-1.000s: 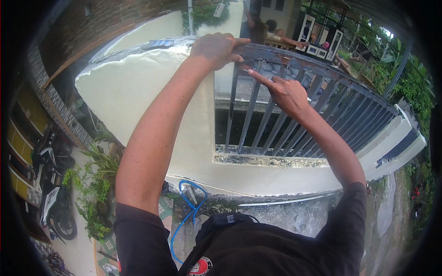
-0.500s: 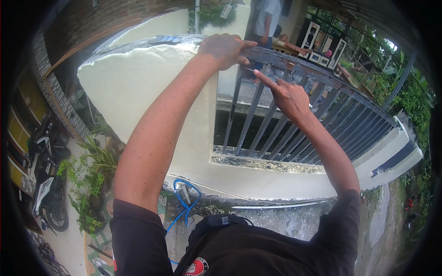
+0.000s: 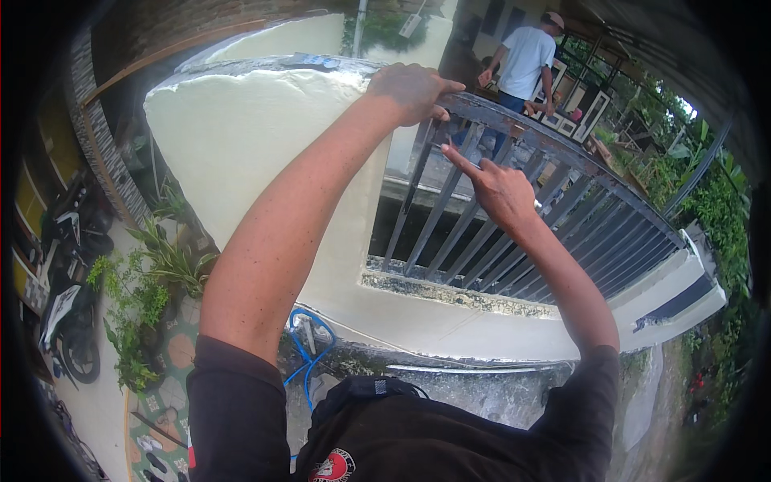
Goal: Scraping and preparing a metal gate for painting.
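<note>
We have our left hand [image 3: 411,92] over the end of the dark-grey barred metal railing [image 3: 610,213] beside the cream plaster wall [image 3: 233,136], our right hand [image 3: 506,189] apart, forefinger [image 3: 463,163] out (grips unclear): likely rigid, heavy, best held by its top rail [image 3: 562,148].

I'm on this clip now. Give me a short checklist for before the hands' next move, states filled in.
1. Left hand placed at the top rail's left end: ok.
2. Right hand making contact with its index fingertip: cannot tell.
3. Small pale object beside the right hand identified: cannot tell, mostly hidden.
4. Top rail evenly coloured: not ok, brownish patches show.
5. Area beyond the rail free of people: not ok, a person in a white shirt is there.
</note>
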Demonstrator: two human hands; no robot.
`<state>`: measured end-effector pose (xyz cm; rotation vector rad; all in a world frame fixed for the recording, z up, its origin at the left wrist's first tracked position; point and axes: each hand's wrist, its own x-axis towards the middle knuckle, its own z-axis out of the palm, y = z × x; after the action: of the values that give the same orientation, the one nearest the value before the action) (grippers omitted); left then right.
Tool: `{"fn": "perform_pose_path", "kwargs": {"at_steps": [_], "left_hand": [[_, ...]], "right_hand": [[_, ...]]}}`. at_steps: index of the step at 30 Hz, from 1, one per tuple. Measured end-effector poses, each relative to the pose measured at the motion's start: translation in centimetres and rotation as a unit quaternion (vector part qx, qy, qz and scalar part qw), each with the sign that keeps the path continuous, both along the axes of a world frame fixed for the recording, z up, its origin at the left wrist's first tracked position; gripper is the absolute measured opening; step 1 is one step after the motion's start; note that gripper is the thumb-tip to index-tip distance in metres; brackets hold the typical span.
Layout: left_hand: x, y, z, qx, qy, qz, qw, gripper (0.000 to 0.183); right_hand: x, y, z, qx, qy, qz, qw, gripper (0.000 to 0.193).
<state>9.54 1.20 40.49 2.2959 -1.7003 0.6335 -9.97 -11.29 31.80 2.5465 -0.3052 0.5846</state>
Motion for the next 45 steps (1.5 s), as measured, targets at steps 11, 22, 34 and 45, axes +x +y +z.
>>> {"fn": "perform_pose_path", "kwargs": {"at_steps": [11,22,34,45], "left_hand": [[0.4,0.3,0.1,0.014,-0.007,0.012,1.0,0.059],[0.3,0.0,-0.2,0.018,-0.013,-0.006,1.0,0.058],[0.4,0.2,-0.2,0.004,-0.013,-0.011,1.0,0.058],[-0.1,0.3,0.0,0.016,-0.006,-0.002,1.0,0.058]], "right_hand": [[0.3,5.3,1.5,-0.016,0.04,-0.105,0.994,0.079],[1.3,8.4,3.8,-0.028,0.09,-0.136,0.986,0.072],[0.8,5.8,3.0,-0.005,0.047,-0.098,0.994,0.075],[-0.6,-0.7,0.5,-0.031,0.007,-0.02,0.999,0.084]]}}
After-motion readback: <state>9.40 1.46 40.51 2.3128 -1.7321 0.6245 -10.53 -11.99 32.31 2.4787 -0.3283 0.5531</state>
